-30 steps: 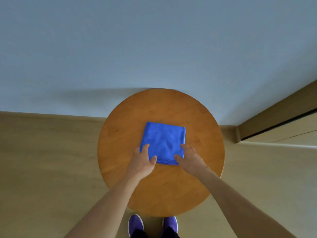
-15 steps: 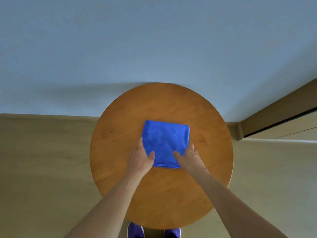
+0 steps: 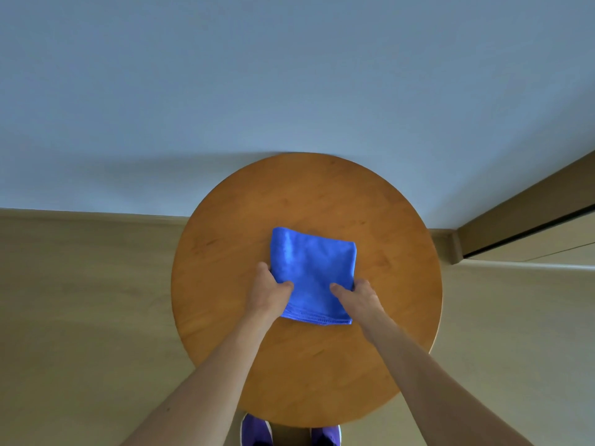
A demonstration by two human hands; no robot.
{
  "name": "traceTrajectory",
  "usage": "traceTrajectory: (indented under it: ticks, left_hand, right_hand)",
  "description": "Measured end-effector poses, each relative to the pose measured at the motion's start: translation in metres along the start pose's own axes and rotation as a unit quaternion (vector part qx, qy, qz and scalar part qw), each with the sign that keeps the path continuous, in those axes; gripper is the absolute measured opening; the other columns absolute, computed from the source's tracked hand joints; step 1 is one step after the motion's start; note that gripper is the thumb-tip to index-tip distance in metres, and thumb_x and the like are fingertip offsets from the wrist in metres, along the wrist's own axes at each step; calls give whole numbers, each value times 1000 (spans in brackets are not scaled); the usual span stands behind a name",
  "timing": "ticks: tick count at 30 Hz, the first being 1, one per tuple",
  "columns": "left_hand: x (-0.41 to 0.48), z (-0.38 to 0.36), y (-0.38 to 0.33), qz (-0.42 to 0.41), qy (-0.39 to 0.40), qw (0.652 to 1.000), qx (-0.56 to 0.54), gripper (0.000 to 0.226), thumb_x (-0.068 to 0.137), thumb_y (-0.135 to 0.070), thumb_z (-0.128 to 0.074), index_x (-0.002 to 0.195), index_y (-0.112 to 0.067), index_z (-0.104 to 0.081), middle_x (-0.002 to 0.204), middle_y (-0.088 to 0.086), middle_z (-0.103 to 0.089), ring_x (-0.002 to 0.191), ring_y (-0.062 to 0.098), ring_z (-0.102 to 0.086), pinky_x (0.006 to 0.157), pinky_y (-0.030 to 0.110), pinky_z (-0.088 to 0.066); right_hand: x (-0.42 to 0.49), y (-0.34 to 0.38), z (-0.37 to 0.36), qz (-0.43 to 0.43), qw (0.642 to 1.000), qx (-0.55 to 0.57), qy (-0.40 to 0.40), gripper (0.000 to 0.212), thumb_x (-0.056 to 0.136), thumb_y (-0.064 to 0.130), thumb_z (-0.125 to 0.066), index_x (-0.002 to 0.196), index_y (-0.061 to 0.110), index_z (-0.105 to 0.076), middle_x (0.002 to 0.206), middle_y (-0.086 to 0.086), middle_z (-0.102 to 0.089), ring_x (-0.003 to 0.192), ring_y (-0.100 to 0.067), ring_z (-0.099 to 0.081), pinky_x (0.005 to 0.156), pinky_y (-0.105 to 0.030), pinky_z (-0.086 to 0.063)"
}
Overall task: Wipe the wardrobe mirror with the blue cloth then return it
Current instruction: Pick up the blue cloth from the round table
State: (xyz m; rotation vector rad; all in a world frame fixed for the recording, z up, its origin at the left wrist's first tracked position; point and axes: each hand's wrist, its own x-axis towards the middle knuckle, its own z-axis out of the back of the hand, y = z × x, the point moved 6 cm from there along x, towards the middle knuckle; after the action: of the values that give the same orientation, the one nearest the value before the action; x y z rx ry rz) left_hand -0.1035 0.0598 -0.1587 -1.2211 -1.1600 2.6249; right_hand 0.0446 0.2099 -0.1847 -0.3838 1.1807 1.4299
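Seen from the head camera, a folded blue cloth lies near the middle of a round wooden surface. The left hand grips its left edge and the right hand its right edge, thumbs on top, fingers curled round the sides. Purple shoes show on the pale floor beneath the near rim.

1. Bare tabletop lies open around the blue cloth, wide to left and right and on the near side.
2. The wall rises at the tabletop's far edge and closes that way.
3. My left grip and right grip pinch the cloth's side edges, taking up both flanks.
4. A wooden door frame stands well apart at the right.
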Motion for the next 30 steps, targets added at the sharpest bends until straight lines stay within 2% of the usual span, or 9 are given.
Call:
traceTrajectory:
  ticks: [4,6,9,12,18,21,23,28,30]
  left_hand:
    - [-20,2,-15,-5,13,998,-61,29,86,-9,-61,97,-29,-43,98,-2,-62,79,13,-63,58,26,-45]
    - [-30,5,-26,-9,27,996,-85,28,84,-9,-60,103,-27,-49,102,-1,-65,85,14,-66,61,26,-48]
    - [-46,13,-43,-12,31,994,-109,25,84,-9,-57,105,-22,-54,99,1,-66,82,16,-64,65,29,-49]
    - [-65,24,-61,-14,25,990,-136,25,84,-8,-56,105,-20,-54,97,2,-65,80,16,-62,63,29,-48]
    - [-111,49,-107,-31,21,975,-218,25,84,-7,-58,104,-20,-57,100,2,-68,86,20,-66,63,30,-47]
    - [-138,64,-134,-49,35,967,-249,30,74,-13,-63,104,-20,-61,99,2,-72,87,23,-69,67,35,-50]
    - [-158,77,-151,-68,54,959,-268,36,64,-19,-65,101,-19,-65,92,1,-73,80,20,-70,67,35,-52]
    - [-203,131,-173,-120,42,955,-266,37,59,-26,-67,96,-22,-68,94,5,-74,83,26,-69,74,44,-53]
    - [-219,152,-171,-116,25,954,-275,44,60,-26,-66,104,-23,-67,100,4,-76,86,26,-72,74,41,-55]
  right_hand:
    - [-12,5,5,16,999,21,27,55,91,41,-62,136,13,-48,122,-5,-61,107,-24,-61,90,-40,-53]
    - [-22,12,10,29,999,19,38,51,91,41,-61,134,15,-50,111,0,-63,96,-17,-62,74,-31,-51]
    - [-38,23,19,50,998,16,45,30,93,42,-60,115,22,-55,90,11,-57,77,-4,-56,58,-23,-42]
    - [-57,34,29,70,997,14,42,20,94,44,-58,98,25,-55,83,11,-58,72,-5,-55,58,-23,-43]
    - [-107,53,51,89,990,68,80,52,93,60,-55,105,11,-69,100,-9,-74,91,-24,-70,90,-43,-56]
    - [-141,68,64,95,964,173,177,79,92,70,-48,105,-3,-73,92,-21,-73,74,-31,-65,73,-40,-56]
    - [-166,84,74,118,940,219,234,86,93,72,-45,108,-9,-70,93,-31,-66,75,-34,-54,75,-44,-49]
    - [-228,132,104,220,927,190,237,78,93,61,-56,108,-16,-64,81,-35,-65,58,-33,-58,54,-35,-46]
    - [-248,150,113,243,926,203,206,60,90,46,-69,114,-8,-64,89,-29,-71,71,-37,-69,60,-37,-54]
